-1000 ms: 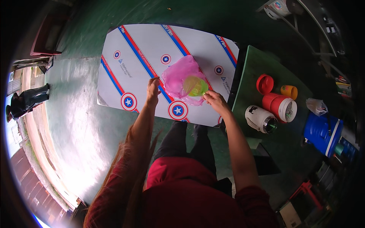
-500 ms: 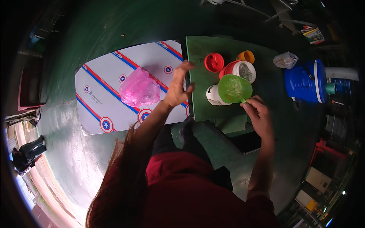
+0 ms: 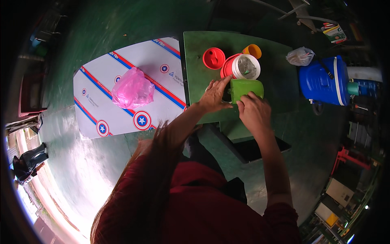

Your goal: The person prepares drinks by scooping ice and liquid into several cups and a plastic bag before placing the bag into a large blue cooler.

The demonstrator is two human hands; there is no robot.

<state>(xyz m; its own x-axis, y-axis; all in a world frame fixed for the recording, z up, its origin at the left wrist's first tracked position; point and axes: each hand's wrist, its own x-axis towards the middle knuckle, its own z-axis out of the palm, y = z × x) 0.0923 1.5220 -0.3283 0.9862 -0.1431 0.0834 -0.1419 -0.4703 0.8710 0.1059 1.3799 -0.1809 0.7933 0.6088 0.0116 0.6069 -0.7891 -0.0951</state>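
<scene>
Both forearms reach up from six o'clock onto the low green table (image 3: 195, 61). The right hand (image 3: 254, 112) curls over the near side of a green plastic cup (image 3: 247, 88), fingers pressed against it. The left hand (image 3: 215, 96), fingers spread, rests at the cup's nine o'clock. At its twelve o'clock stand a white-rimmed red tub (image 3: 241, 67), a red lid (image 3: 214, 58) and an orange cup (image 3: 252, 51). A pink plastic bag (image 3: 132, 89) lies at nine o'clock on a white sheet (image 3: 97, 93) striped red and blue with star roundels.

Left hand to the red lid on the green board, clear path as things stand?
Probably yes. The left hand rests by the green cup, and the red lid lies just beyond it on the green board, with nothing between.
</scene>
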